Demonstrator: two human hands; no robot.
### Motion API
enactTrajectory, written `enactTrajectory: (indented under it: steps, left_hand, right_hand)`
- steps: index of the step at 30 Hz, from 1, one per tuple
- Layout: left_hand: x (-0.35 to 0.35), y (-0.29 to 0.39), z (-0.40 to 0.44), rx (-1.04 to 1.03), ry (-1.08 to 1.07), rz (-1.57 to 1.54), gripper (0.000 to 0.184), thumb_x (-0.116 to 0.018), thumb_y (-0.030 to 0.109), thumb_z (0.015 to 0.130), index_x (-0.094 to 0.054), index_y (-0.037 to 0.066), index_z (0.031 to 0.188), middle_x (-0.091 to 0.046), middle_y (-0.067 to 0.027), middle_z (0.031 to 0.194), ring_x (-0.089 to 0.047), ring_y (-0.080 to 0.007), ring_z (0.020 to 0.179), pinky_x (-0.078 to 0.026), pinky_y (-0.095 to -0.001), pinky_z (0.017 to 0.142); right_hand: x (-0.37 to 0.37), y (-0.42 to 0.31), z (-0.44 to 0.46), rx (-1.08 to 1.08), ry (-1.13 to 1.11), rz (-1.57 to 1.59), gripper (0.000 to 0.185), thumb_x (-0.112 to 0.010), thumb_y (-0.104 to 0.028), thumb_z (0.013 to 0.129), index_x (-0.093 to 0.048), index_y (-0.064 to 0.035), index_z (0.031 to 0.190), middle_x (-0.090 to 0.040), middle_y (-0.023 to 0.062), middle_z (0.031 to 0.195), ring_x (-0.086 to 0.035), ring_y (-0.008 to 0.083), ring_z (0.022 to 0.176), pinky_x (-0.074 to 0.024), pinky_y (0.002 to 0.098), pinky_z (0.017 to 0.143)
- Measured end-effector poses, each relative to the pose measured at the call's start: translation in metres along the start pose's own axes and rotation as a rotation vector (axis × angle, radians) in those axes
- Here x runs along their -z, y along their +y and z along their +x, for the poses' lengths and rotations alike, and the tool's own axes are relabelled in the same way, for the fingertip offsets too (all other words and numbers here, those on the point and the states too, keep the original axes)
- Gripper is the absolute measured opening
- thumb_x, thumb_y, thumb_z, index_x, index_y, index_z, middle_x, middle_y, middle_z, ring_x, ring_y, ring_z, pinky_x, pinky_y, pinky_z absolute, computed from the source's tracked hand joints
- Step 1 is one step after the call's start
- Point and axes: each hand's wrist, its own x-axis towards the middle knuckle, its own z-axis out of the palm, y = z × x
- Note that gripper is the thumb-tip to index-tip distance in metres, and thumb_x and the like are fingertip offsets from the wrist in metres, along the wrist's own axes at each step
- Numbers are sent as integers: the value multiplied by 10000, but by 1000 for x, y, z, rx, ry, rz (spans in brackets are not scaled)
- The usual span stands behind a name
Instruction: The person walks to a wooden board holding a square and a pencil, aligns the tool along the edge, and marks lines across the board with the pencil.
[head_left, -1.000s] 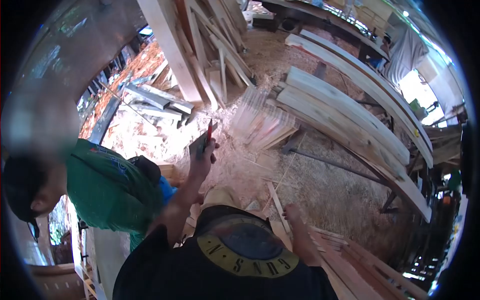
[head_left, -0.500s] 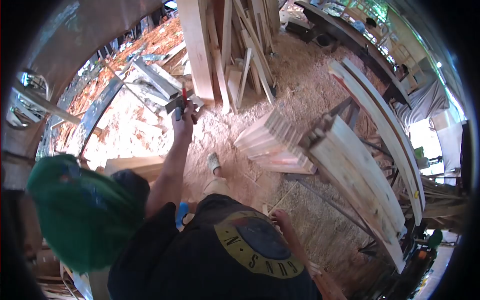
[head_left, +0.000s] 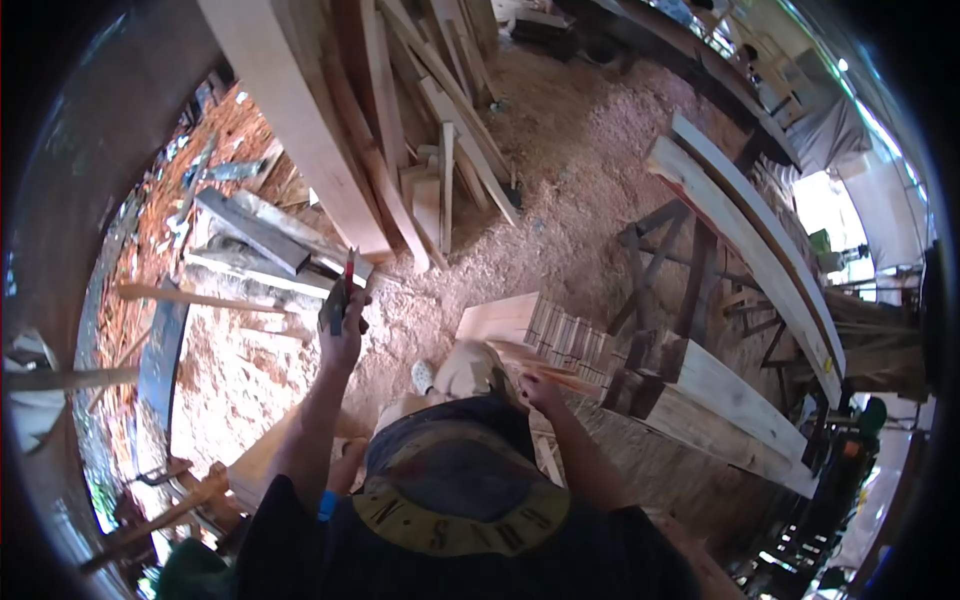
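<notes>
- At the bottom centre, the wearer's dark shirt [head_left: 450, 525] with a yellow printed band; above it, a light-clothed leg [head_left: 468, 368] and a pale shoe [head_left: 422, 377].
- At the lower left edge, green clothing [head_left: 195, 570] of another person, partly cut off.
- Left of centre, the left hand [head_left: 345, 335] is raised, its fingers wrapped around a red-and-dark tool [head_left: 350, 272] that points toward the top of the frame; its exact kind is unclear.
- Just right of the bottom centre, the right hand [head_left: 543, 392] has its fingers curled in; whether it grips anything, I cannot tell.
- Just above that hand, a stack of boards [head_left: 500, 318]; whether they touch is unclear.
- At the lower right, thick timbers [head_left: 735, 400]; above them, dark supports [head_left: 695, 275] and long planks [head_left: 745, 230].
- Upper left of centre, tall leaning boards [head_left: 290, 120], with a grey beam [head_left: 255, 230] lying to their left.
- Across the upper middle, shavings [head_left: 570, 130] cover the ground.
- At the upper right, a dark bench [head_left: 690, 60] and hanging grey cloth [head_left: 835, 135].
</notes>
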Motion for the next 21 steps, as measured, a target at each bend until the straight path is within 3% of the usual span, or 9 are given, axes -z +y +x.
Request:
enactTrajectory:
  steps: [2, 5, 8, 9, 10, 15, 18, 19, 21]
  left_hand:
    - [-14, 6, 16, 20, -39, 20, 256, -561, 264, 1056, -630, 28, 1128, -697, -58, 876, -542, -84, 580, -441, -269, 533]
    - [-35, 2, 48, 48, -137, 35, 265, -556, 251, 1060, -620, 25, 1182, -707, -64, 891, -566, -95, 597, -461, -275, 550]
    - [-67, 25, 83, 51, -207, 48, 317, -570, 263, 1057, -625, 18, 1251, -708, -66, 923, -572, -98, 614, -480, -276, 576]
    - [-79, 26, 101, 56, -229, 66, 339, -584, 262, 1053, -623, 10, 1277, -703, -66, 920, -572, -97, 621, -484, -275, 585]
    - [-93, 29, 122, -88, -260, 131, 349, -592, 264, 1052, -619, 4, 1284, -700, -64, 921, -571, -96, 624, -484, -274, 586]
    - [-195, 73, 237, -83, -319, 35, 336, -636, 262, 1047, -633, 7, 1266, -702, -51, 946, -564, -80, 655, -470, -257, 587]
    - [-259, 71, 321, -147, -368, 72, 295, -660, 287, 1038, -683, 28, 1177, -707, -23, 895, -596, -66, 688, -479, -241, 595]
    - [-280, 82, 338, -191, -352, 74, 279, -654, 288, 1043, -693, 34, 1151, -705, -14, 881, -601, -64, 691, -481, -238, 598]
    - [-319, 104, 370, -72, -338, 51, 259, -652, 285, 1048, -693, 42, 1128, -703, -12, 880, -586, -61, 670, -477, -243, 590]
  right_hand:
    - [-10, -11, 36, 114, -5, 95, 270, -644, -271, 961, -735, -47, 1081, -733, 127, 902, -713, 227, 798, -557, 375, 727]
    - [13, -83, 49, 195, 199, -175, 254, -651, -255, 964, -718, -51, 1100, -727, 113, 954, -711, 234, 866, -558, 397, 763]
    - [34, -60, 115, 688, 337, -576, 242, -656, -246, 961, -702, -53, 1100, -710, 104, 993, -700, 244, 927, -553, 400, 798]
    - [45, -62, 134, 603, 324, -453, 249, -642, -268, 967, -713, -68, 1098, -724, 119, 1008, -709, 279, 941, -559, 423, 818]
    - [59, -67, 153, 518, 309, -329, 260, -628, -290, 973, -725, -83, 1096, -738, 133, 1023, -718, 314, 955, -564, 446, 838]
    - [146, -110, 230, -53, 321, 359, 280, -589, -294, 993, -743, -120, 1149, -759, 172, 997, -730, 376, 943, -569, 497, 829]
    - [177, -72, 308, -38, 458, 198, 322, -608, -316, 980, -733, -121, 1205, -763, 190, 1061, -733, 373, 1010, -567, 484, 877]
    - [190, -88, 310, -71, 445, 172, 346, -608, -320, 981, -726, -94, 1215, -763, 174, 1058, -734, 323, 971, -568, 452, 856]
    - [250, -152, 307, -132, 427, 83, 398, -607, -327, 982, -711, -38, 1235, -765, 142, 1054, -737, 222, 894, -570, 388, 813]
